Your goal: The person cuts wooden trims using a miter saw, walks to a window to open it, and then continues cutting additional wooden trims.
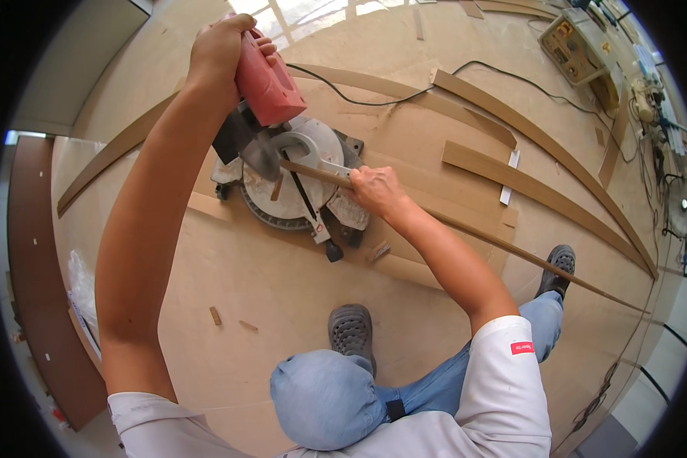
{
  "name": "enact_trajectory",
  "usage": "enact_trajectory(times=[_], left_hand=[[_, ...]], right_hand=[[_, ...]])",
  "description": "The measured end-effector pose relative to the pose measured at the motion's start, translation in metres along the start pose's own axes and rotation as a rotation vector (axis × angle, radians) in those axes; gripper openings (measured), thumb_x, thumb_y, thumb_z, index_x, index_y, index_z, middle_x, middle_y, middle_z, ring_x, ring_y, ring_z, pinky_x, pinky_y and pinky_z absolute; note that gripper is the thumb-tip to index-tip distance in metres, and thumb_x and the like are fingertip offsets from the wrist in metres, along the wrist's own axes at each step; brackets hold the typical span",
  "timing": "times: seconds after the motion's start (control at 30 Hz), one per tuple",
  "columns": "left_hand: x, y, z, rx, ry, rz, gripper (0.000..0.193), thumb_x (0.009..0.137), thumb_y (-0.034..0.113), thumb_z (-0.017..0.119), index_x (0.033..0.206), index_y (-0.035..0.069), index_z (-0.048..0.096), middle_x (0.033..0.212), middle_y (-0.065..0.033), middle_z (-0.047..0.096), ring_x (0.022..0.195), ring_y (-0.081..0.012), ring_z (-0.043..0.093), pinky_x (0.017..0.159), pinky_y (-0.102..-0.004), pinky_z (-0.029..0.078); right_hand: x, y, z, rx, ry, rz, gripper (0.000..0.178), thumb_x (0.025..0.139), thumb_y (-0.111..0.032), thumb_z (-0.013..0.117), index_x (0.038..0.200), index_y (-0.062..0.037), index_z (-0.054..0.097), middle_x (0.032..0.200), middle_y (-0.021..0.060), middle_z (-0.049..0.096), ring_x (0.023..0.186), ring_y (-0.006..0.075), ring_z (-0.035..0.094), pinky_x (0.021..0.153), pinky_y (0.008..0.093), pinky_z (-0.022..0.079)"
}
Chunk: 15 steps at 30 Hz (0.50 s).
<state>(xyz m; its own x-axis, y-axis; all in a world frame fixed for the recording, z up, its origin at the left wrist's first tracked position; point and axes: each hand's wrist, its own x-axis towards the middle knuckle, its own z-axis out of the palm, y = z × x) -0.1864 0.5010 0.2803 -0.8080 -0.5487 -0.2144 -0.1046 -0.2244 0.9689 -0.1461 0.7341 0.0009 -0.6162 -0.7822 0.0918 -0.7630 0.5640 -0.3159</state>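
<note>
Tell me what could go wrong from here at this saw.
1. The right hand holds the wooden strip close to the saw, so a sudden jerk could pull that hand toward the cutting area.
2. The long strip runs past the right shoe; a nudge from that foot might shift it.
3. Small offcuts lie near the left shoe and could slip underfoot.

Strong glare across the far floor, black fisheye corners
</note>
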Motion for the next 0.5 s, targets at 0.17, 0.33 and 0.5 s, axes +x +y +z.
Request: enact_trajectory(times=[0.17,0.33,0.5], left_hand=[[0.002,0.002,-0.004,-0.023,-0.087,-0.06,0.01,0.099,0.012,0.054,0.099,0.002,0.052,0.08,-0.009,0.056,0.066,-0.0179,0.058,0.06,-0.0301,0.056],[-0.001,0.002,-0.004,-0.023,-0.094,-0.067,0.008,0.099,0.011,0.053,0.098,0.004,0.051,0.079,-0.0085,0.057,0.065,-0.0183,0.058,0.058,-0.031,0.056],[-0.021,-0.012,0.009,0.003,-0.017,-0.015,0.007,0.099,0.009,0.053,0.102,0.004,0.048,0.079,-0.009,0.057,0.065,-0.0184,0.059,0.056,-0.032,0.056]], right_hand=[[0.001,-0.003,-0.001,-0.007,-0.008,-0.013,0.037,0.086,-0.042,0.073,0.085,-0.0054,0.066,0.079,0.0146,0.07,0.072,0.0299,0.072,0.063,0.0405,0.056],[0.002,-0.004,0.001,-0.034,0.04,-0.052,0.029,0.087,-0.037,0.071,0.083,-0.0082,0.067,0.077,0.0129,0.07,0.068,0.0282,0.07,0.06,0.0406,0.055],[0.001,0.001,0.008,-0.059,0.051,-0.017,0.022,0.085,-0.031,0.069,0.082,-0.0089,0.067,0.077,0.0125,0.071,0.069,0.0273,0.071,0.06,0.04,0.056]])
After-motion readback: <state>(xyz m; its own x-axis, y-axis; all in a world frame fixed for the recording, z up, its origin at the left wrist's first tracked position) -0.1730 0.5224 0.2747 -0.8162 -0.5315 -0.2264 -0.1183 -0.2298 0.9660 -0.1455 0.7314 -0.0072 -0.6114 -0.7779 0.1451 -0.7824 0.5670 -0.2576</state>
